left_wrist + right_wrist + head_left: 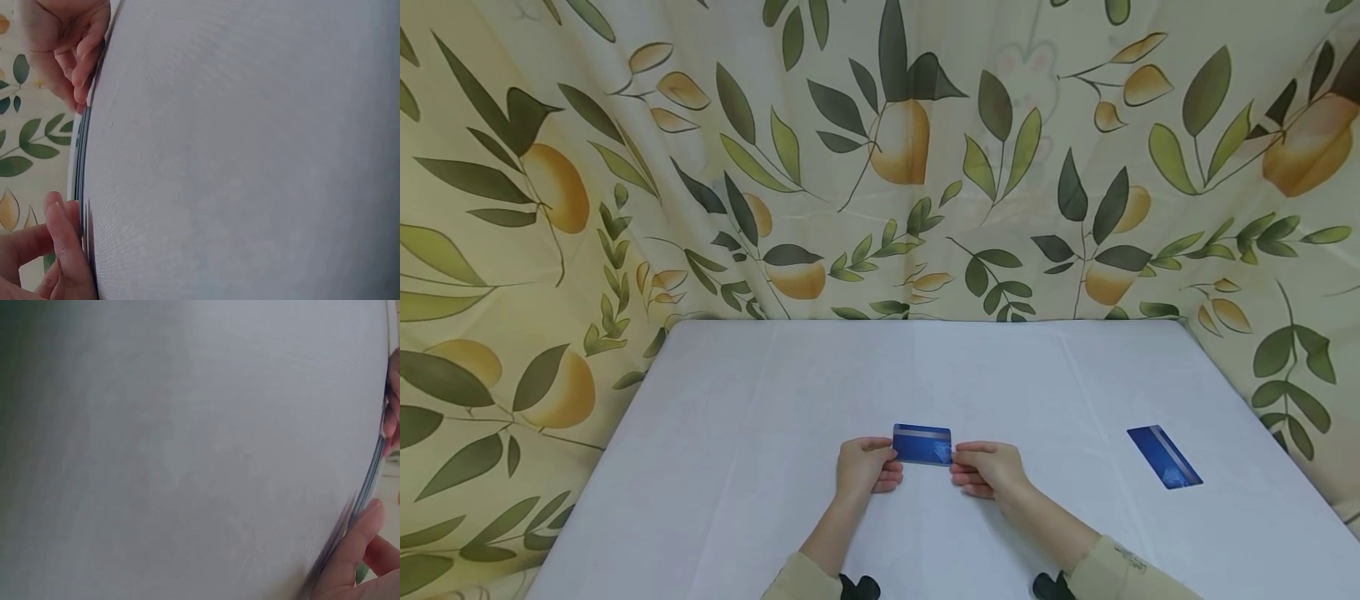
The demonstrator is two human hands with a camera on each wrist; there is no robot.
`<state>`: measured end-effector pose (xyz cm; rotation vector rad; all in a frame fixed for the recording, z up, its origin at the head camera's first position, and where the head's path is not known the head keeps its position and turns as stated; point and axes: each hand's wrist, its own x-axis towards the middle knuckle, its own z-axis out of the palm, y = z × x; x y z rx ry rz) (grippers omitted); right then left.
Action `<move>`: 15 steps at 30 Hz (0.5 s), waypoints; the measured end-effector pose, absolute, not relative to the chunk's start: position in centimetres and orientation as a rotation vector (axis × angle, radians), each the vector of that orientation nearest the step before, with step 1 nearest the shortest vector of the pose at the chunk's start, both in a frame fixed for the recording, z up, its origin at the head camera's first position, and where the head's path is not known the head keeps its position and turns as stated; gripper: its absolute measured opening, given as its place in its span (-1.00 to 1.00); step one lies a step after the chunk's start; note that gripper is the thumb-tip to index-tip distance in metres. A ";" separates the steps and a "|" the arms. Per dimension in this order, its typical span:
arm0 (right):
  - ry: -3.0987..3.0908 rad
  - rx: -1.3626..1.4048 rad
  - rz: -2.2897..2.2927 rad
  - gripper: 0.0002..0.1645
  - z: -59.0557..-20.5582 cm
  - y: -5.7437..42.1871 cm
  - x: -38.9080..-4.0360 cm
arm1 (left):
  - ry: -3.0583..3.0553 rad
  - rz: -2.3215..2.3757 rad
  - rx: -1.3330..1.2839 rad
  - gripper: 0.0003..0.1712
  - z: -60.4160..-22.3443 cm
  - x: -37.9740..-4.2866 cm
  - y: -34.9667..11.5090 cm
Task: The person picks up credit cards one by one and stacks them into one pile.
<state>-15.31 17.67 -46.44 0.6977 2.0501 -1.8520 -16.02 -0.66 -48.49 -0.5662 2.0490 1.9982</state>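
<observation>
A blue bank-style card [922, 444] with a pale stripe lies near the middle of the white table. In the left wrist view its edge shows as several thin layers, like a small stack of cards [81, 156]. My left hand [863, 467] pinches the left short side between thumb and fingers. At the opposite short side, my right hand [996, 471] does the same. The right wrist view catches the layered edge [369, 475] running between both hands, low at the tabletop.
A second blue card [1165, 457] lies flat and slanted to the right of my right hand. The white table [775, 375] reaches back to a curtain [880, 250] printed with leaves and fruit. Black wrist gear [859, 587] shows at the bottom.
</observation>
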 end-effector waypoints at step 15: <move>1.996 0.675 -1.919 -0.53 -43.9 22.4 -14.0 | 1.985 2.087 -0.499 -0.79 -46.6 -15.8 0.8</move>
